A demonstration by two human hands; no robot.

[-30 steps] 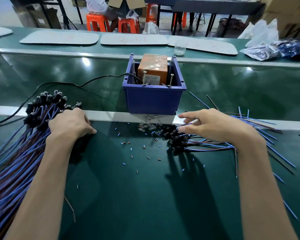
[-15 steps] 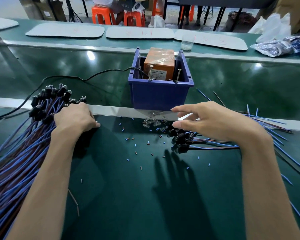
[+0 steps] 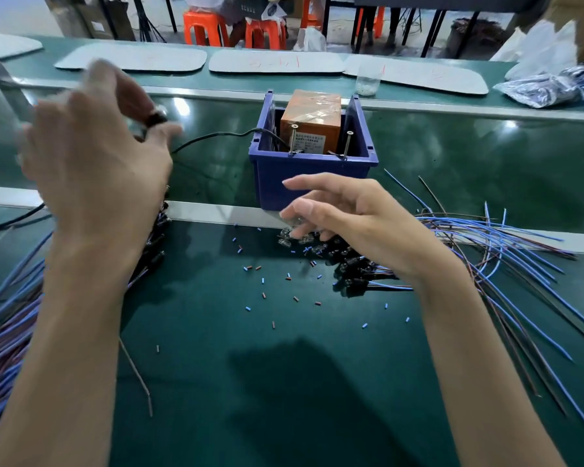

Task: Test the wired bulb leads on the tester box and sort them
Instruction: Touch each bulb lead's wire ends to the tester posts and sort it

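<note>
Green matted bench (image 3: pixel 216 382) with a metal rail (image 3: pixel 213 214) crossing it left to right. Beyond it is a second green bench with white boards (image 3: pixel 132 59), and orange stools (image 3: pixel 204 26) stand further back.

Near left: a big bundle of blue and brown wired leads (image 3: pixel 4 332) lies on the mat, black ends pointing toward the rail. The left hand (image 3: pixel 95 156) is up above the bundle and motion-blurred, thumb and fingers pinched on one black socket (image 3: pixel 155 117). Its wire can't be made out. A loose brown wire (image 3: pixel 135 375) lies on the mat right of the bundle.

A black cable (image 3: pixel 213 136) runs from the left across the far surface into the blue bin (image 3: pixel 312 176), which sits centre, just behind the rail. Inside it is the orange tester box (image 3: pixel 312 119), with two upright screws (image 3: pixel 293 138) at the bin's near rim. Short blue and brown insulation bits (image 3: pixel 267 281) are scattered on the mat on the near side of the bin.

The right hand (image 3: pixel 354 224) hovers in front of the bin, fingers loosely spread and holding nothing, fingertips just above some small clear bulbs (image 3: pixel 287 239). Below it is a smaller pile of leads (image 3: pixel 358 267), sockets toward the centre, wires fanning out to the right across the rail.

On the far bench are a clear cup (image 3: pixel 368 79) and, far right, plastic bags (image 3: pixel 540 89).
</note>
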